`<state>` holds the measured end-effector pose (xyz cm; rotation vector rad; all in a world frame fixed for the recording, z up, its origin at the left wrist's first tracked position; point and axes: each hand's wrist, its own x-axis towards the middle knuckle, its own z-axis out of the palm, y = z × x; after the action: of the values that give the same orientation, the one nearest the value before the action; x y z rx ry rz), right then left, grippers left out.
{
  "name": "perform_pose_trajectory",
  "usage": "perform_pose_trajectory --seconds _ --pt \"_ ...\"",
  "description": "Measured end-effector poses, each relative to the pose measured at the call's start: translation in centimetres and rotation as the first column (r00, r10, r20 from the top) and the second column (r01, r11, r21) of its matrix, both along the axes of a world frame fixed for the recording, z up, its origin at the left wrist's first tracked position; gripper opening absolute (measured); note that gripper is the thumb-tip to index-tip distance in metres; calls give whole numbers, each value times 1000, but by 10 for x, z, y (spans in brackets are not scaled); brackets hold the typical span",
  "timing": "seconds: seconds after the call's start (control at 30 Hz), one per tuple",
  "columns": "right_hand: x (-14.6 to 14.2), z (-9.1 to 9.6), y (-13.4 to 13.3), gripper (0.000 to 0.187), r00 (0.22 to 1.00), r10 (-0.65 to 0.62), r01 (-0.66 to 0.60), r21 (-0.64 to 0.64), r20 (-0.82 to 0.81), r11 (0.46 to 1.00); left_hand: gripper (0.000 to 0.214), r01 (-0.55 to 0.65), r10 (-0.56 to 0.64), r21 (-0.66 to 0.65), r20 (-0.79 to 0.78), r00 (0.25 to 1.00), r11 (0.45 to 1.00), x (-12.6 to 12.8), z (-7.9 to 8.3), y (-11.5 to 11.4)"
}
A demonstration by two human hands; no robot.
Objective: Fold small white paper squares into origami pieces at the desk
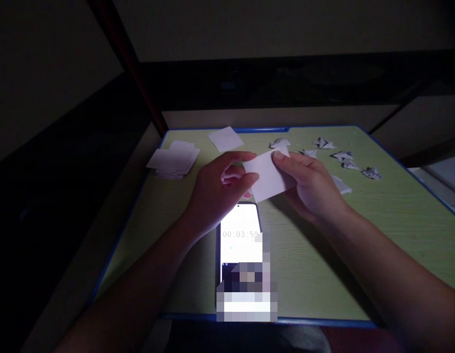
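Observation:
Both my hands hold one white sheet of paper (pixel 267 175) above the middle of a green table (pixel 396 211). My left hand (pixel 218 189) pinches its left edge with curled fingers. My right hand (pixel 312 184) grips the right side, thumb on top. Under the paper lies a lit phone (pixel 240 240) showing a timer.
A stack of white paper sheets (pixel 173 161) lies at the far left, a single sheet (pixel 225 138) behind it. Several small folded paper pieces (pixel 343 158) are scattered at the far right. The table has a blue rim; the room around is dark.

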<state>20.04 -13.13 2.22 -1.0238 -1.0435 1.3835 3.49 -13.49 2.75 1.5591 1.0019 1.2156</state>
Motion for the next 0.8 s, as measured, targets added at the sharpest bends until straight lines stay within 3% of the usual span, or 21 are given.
perform_pose_trajectory --seconds 0.43,0.67,0.8 --pt "0 -5 2 21 999 -45 45 31 10 998 25 10 -10 -30 -11 1000 1000 1 1 -1" --pt "0 -2 1 3 998 33 -33 -7 -48 999 23 8 -8 2 -35 999 1000 -1 1 -1" --pt "-1 -4 1 4 998 30 -31 -2 -57 1000 25 -10 11 22 -32 999 1000 0 0 -1"
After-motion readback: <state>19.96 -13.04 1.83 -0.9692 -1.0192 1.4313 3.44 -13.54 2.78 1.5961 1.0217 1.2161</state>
